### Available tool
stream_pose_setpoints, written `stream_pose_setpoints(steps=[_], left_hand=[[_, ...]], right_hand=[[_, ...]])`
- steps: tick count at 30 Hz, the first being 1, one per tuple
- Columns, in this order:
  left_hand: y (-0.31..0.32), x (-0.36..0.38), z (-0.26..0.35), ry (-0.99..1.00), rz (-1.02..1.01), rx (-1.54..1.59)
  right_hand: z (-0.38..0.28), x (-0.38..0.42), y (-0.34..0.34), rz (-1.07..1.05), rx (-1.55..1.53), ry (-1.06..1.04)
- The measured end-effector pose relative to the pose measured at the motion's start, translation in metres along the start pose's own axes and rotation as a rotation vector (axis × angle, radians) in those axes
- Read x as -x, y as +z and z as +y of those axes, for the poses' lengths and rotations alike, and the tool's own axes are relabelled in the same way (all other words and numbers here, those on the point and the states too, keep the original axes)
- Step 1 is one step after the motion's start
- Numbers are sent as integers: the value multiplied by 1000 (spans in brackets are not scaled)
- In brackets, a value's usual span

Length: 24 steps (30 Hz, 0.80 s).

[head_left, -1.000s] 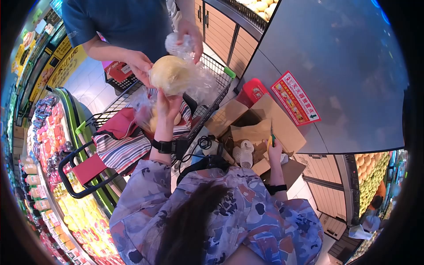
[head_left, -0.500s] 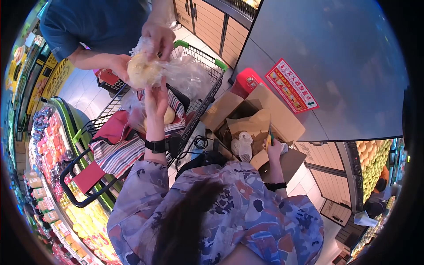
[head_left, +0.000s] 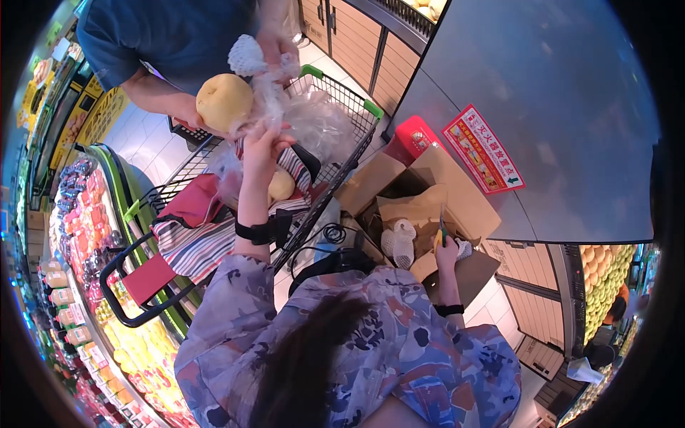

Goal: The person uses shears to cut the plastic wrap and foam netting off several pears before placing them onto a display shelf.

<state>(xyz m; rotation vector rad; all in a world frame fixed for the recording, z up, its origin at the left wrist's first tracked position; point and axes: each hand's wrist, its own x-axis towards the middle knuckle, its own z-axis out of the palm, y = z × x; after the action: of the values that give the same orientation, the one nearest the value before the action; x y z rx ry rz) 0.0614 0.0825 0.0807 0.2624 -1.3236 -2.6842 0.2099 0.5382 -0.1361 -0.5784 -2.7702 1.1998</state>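
Observation:
My left hand (head_left: 262,148) reaches over the shopping cart, its fingers pinched on the edge of a clear plastic bag (head_left: 317,118). Just beyond it, another person's hand holds a large, round, pale-yellow fruit (head_left: 224,102), like a pear. That person's other hand is at the bag, beside a white foam net sleeve (head_left: 246,55). A second yellow fruit (head_left: 281,185) lies below my left wrist, partly hidden. Over the cardboard box (head_left: 464,196), my right hand (head_left: 447,253) grips a small thin-bladed tool (head_left: 440,237) with an orange-and-green handle. White foam nets (head_left: 399,242) lie in the box.
The cart (head_left: 349,153) carries a striped bag (head_left: 193,246) and red cloth. A red box (head_left: 417,132) stands behind the cardboard box, against a grey pillar (head_left: 542,107) with a red sign. Fruit displays (head_left: 135,349) line the left; wooden cabinets stand right.
The other person's fruit has come apart from the plastic and foam net, which are now raised to its right. My left hand has shifted from under the fruit to the bag's edge.

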Motion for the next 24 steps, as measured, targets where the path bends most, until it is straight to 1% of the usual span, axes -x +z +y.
stream_pose_setpoints(steps=[1,2,3,5,7,9,10,11,12,13,14,15,17,18,19,21,23,24], left_hand=[[6,-1,1,51,0,-287],[7,-5,-2,46,2,-433],[9,-9,-5,51,3,-431],[16,-18,-14,-17,-14,-508],[23,-26,-30,25,-20,-523],[28,-38,-43,518,60,-610],[33,-38,-41,363,30,-431],[38,-42,-36,368,23,-428],[42,-46,-30,232,20,-74],[48,-49,-22,90,17,277],[68,-48,-14,218,98,194],[66,-59,-17,222,93,193],[57,-102,-31,606,85,-430],[59,-128,-37,1110,366,-678],[64,-129,-33,1119,358,-674],[72,-128,-28,992,391,-721],[82,-129,-20,868,417,-754],[89,-133,-15,808,424,-766]], right_hand=[[-4,0,-1,-18,6,22],[-7,0,-3,-35,13,43],[-11,0,-5,-33,12,37],[-21,2,-7,-26,43,-21],[-15,2,-4,-10,42,-52],[-29,4,-9,-18,25,-33],[-42,7,-13,-11,22,-37],[-57,11,-18,-32,22,26],[-64,14,-22,-56,24,91],[-58,14,-20,-52,21,91],[-48,14,-17,-62,20,69],[-40,14,-14,-73,18,45],[-35,16,-12,-66,30,30],[-33,16,-11,-58,47,19],[-29,16,-11,-49,38,16],[-22,16,-9,-77,15,103],[-20,19,-10,-40,-25,85],[-16,20,-9,-39,-25,109]])
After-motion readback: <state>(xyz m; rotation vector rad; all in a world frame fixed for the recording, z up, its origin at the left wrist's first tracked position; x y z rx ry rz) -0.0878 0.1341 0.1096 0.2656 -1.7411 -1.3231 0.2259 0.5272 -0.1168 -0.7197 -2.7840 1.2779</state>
